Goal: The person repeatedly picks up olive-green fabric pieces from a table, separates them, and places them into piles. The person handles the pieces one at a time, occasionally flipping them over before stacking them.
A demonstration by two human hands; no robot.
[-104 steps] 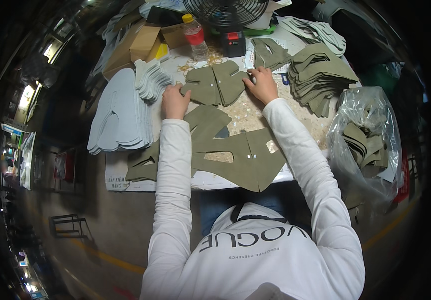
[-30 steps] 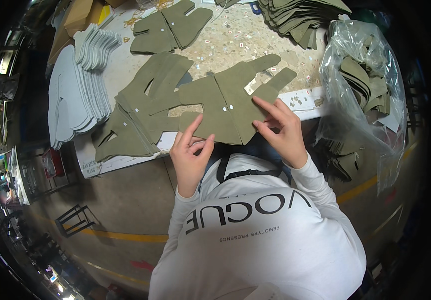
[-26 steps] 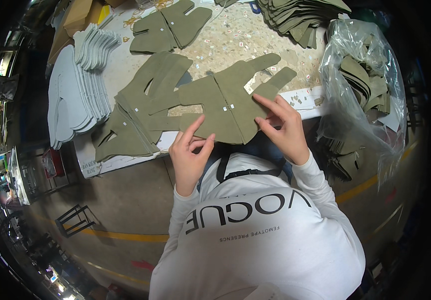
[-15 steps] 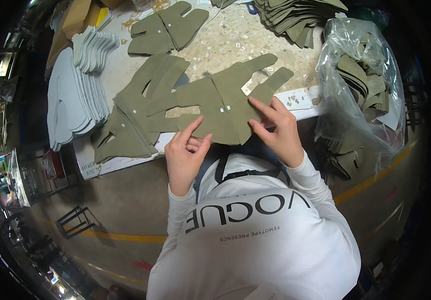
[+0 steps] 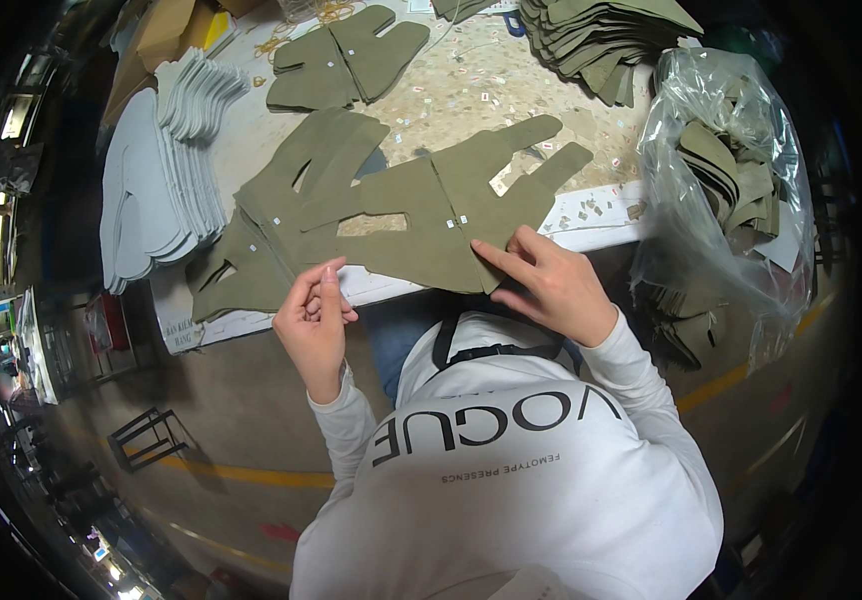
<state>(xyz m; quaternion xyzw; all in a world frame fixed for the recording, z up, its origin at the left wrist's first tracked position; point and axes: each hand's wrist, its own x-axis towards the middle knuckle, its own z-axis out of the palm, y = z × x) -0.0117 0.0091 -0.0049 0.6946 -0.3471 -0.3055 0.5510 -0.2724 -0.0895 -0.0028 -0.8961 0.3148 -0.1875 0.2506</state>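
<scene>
A flat olive-green cut panel [image 5: 401,195], split by a seam line and marked with small white stickers, lies at the table's near edge. My right hand [image 5: 556,285] rests on its near right part, index finger stretched over the surface and thumb apart by the lower edge. Off the panel's near left side, my left hand [image 5: 316,325] is raised with thumb and index tip pressed together; anything between them is too small to make out. Further left, more olive panels [image 5: 271,215] overlap, also stickered.
Grey cut pieces [image 5: 161,190] form a stack at the left. Another olive panel pair [image 5: 346,60] lies at the back, and a thick olive pile [image 5: 601,40] at the back right. A clear plastic bag [image 5: 726,170] holding pieces hangs at the right. Tiny stickers litter the table [image 5: 451,110].
My left hand has drawn off the panel, down and to the left, its thumb and index closing together. My right hand has slid slightly left and down along the panel.
</scene>
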